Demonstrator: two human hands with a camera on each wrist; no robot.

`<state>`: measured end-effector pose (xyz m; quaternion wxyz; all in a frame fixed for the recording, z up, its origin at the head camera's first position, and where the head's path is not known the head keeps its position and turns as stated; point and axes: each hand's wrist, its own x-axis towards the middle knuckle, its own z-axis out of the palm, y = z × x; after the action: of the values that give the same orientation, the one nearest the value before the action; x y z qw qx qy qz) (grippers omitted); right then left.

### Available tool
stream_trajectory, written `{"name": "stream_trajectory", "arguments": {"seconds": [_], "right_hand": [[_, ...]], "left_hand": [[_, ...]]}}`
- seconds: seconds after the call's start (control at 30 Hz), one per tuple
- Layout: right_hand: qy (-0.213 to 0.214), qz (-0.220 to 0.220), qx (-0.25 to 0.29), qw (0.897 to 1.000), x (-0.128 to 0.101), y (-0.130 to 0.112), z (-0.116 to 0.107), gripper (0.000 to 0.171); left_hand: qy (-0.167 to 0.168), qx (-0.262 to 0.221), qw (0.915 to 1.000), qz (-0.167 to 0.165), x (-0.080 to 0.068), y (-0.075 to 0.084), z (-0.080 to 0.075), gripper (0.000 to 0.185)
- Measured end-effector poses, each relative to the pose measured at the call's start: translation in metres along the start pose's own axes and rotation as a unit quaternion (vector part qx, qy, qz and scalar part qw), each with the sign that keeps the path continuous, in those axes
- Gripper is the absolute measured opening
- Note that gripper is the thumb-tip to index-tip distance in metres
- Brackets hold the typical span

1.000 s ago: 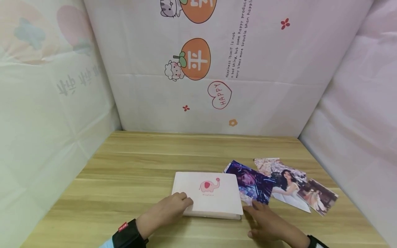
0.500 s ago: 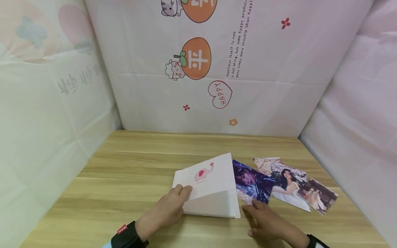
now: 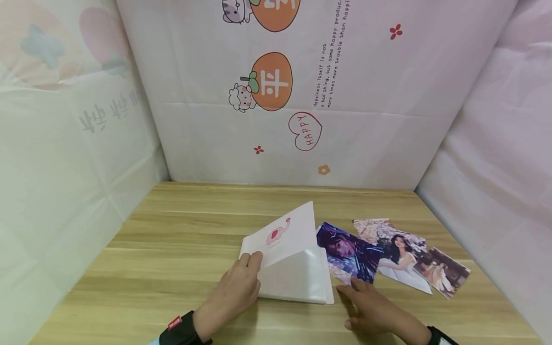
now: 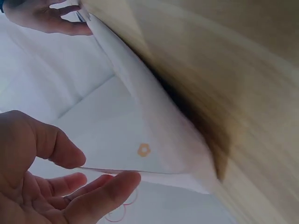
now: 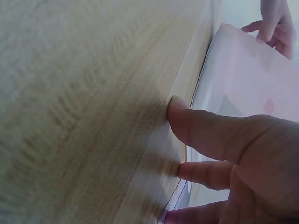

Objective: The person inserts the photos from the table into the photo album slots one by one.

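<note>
A white photo album lies on the wooden table (image 3: pixel 172 239). Its cover (image 3: pixel 284 237), printed with a pink elephant, is raised at a slant and hinged on the left, with clear sleeve pages (image 3: pixel 297 280) beneath. My left hand (image 3: pixel 239 285) pinches the cover's near left edge; the left wrist view shows thumb and fingers (image 4: pixel 70 182) closed on that edge (image 4: pixel 140 172). My right hand (image 3: pixel 371 309) lies flat on the table by the album's near right corner, holding nothing. In the right wrist view its fingertips (image 5: pixel 205 135) press the wood beside the album (image 5: pixel 243 74).
Several printed photos fan out to the right of the album: a dark purple one (image 3: pixel 351 254), one of a person in white (image 3: pixel 398 261), another at the far right (image 3: pixel 444 273). Patterned fabric walls (image 3: pixel 276 96) close in the table on three sides.
The album was shut flat a second ago. My left hand has lifted the cover, which now stands higher than half a second ago. The right hand has stayed in place.
</note>
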<state>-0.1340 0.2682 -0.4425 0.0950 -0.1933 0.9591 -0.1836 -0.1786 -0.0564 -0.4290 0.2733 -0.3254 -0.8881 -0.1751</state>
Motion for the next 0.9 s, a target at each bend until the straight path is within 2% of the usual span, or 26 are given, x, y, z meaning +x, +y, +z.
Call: {"name": "stream_trajectory", "arguments": {"seconds": [0.2,0.47,0.63,0.8,0.9], "right_hand": [[0.001,-0.004,0.0,1.0,-0.001,0.001,0.0,0.071],[-0.001,0.019,0.011,1.0,-0.001,-0.001,0.0,0.071],[-0.006,0.025,0.012,1.0,-0.002,-0.001,0.001,0.071],[0.001,0.009,0.003,1.0,-0.001,0.0,0.002,0.071],[0.003,0.001,0.002,1.0,0.0,0.001,0.002,0.071]], "left_hand": [[0.047,0.012,0.9987,0.015,0.011,0.01,-0.006,0.039],[0.08,0.015,0.996,0.037,0.03,0.021,-0.018,0.041],[0.112,0.016,0.9916,0.063,0.041,0.025,-0.023,0.044],[0.149,0.005,0.9838,0.099,0.054,0.029,-0.032,0.051],[0.152,-0.007,0.9823,0.108,0.061,0.031,-0.037,0.053]]}}
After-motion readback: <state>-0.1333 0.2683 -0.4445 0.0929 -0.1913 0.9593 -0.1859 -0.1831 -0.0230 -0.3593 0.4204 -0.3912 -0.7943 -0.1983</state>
